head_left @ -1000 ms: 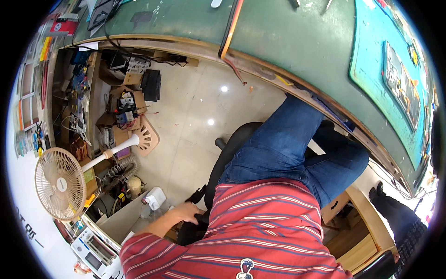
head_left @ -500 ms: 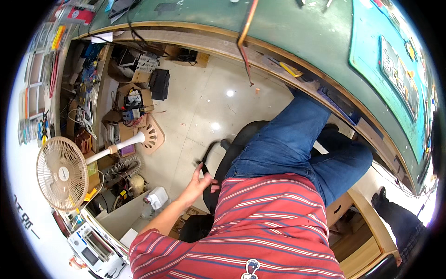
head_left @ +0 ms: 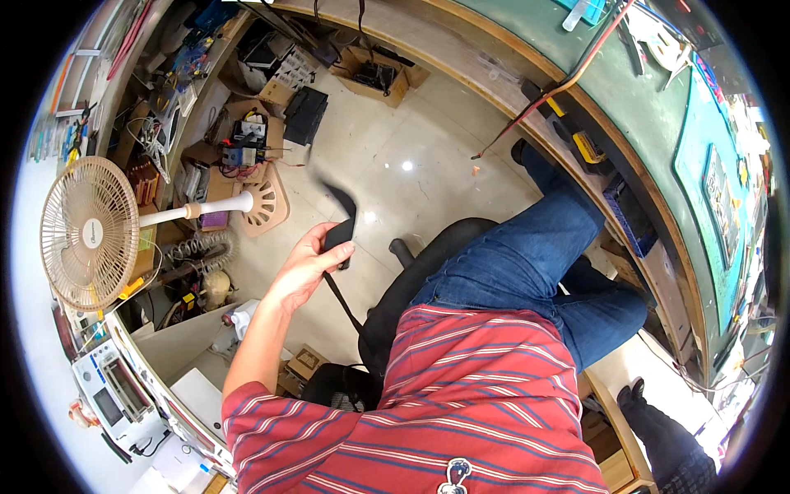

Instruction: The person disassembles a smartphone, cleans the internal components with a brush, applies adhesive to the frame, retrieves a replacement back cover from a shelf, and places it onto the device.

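Note:
My left hand point(head_left: 304, 267) is raised beside the chair, thumb and fingers closed round a flat black strap point(head_left: 341, 233). The strap's upper end swings out blurred over the floor. Below the hand, a thinner length of it runs down to the black chair point(head_left: 395, 292) I sit on. What the strap belongs to cannot be made out. My right hand and forearm are out of sight.
A beige pedestal fan point(head_left: 92, 233) leans at the left, near boxes and shelves of parts. The green workbench point(head_left: 634, 107) curves along the right, with a red and black cable point(head_left: 568, 81) hanging over its edge. A teal mat point(head_left: 699, 177) lies on it.
My left hand has closed on the strap and lifted it up and to the left. Before, its fingers were apart beside the strap. The whole view has shifted as well.

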{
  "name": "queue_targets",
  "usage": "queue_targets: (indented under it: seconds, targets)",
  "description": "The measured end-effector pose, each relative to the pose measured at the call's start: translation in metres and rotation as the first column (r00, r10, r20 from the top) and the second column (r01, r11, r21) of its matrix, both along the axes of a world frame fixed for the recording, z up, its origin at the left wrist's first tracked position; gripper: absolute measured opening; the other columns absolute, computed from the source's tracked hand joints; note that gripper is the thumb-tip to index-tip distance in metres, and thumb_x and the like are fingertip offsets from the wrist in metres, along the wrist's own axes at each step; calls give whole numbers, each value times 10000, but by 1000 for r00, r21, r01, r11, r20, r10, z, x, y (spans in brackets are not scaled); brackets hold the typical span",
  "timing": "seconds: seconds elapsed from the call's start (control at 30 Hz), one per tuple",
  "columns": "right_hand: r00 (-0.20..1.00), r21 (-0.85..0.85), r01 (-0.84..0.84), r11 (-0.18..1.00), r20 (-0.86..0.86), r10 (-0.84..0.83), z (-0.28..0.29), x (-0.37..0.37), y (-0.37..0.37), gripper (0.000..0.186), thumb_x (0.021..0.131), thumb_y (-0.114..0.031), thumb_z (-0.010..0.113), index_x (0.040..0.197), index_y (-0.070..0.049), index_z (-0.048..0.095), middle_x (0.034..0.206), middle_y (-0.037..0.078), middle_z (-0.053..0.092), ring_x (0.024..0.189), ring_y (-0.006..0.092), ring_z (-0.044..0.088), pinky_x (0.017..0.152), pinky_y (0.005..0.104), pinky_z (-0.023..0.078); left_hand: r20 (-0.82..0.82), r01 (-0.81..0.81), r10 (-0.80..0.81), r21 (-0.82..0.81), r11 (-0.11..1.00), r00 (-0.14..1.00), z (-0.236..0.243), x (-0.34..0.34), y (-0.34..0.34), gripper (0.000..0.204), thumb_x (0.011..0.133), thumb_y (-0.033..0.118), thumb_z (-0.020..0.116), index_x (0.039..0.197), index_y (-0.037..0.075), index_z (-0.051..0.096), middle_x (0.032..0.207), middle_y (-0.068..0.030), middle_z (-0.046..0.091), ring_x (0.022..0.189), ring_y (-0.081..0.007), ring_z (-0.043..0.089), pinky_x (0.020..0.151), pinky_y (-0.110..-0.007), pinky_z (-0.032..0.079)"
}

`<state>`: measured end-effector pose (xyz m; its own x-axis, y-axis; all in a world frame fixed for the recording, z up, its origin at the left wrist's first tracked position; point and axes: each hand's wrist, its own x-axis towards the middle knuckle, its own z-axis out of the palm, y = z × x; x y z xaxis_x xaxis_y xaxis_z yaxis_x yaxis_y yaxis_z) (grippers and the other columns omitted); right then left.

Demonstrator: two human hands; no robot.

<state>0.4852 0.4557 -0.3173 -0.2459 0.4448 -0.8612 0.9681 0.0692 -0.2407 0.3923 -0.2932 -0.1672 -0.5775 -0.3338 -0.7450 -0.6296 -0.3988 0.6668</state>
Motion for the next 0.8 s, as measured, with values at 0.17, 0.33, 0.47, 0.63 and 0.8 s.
queue_targets:
  seconds: [0.17,0.33,0.47,0.63,0.8]
  targets:
    - [874,-235,331,914,-289,-391,9,-15,21,403,1035,-458,618,1181,-83,630,1031,52,660,719,151,568,639,319,486,-54,391,-398,-111,914,916,16,-34,26,605,865,47,806,1389,13,504,1168,-39,656,1093,-124,617,984,-305,505]
    - [612,-202,377,904,-678,-407,115,-102,-112,249,1038,-343,648,1168,-134,612,840,-53,580,551,54,389,505,223,329,-301,436,-421,-20,900,855,23,-83,50,491,909,26,722,1351,55,509,1145,-8,626,1054,-101,607,914,-284,522]
    - [697,-222,97,970,-680,-225,168,-142,-178,280,1024,-191,628,1271,-86,546,767,-56,521,508,16,376,434,206,267,-270,703,-731,-211,679,626,1,-117,140,446,942,247,740,1263,-21,584,1077,-136,688,1047,-200,671,933,-364,529]
    - [822,-497,-342,798,-570,-3,153,-213,-289,384,1015,-229,661,1327,-45,529,727,-27,518,534,59,406,475,247,311,-236,835,-891,-320,449,388,-19,-143,225,520,946,360,711,1256,-40,591,1161,-264,692,1098,-370,688,937,-404,531]
    - [866,-512,-326,795,-498,35,143,-222,-301,267,1040,-291,586,1133,-56,672,757,11,588,608,61,476,536,228,360,-212,882,-925,-295,367,314,-28,-150,220,536,921,313,757,1294,-23,569,1173,-221,686,1108,-311,677,956,-388,520]
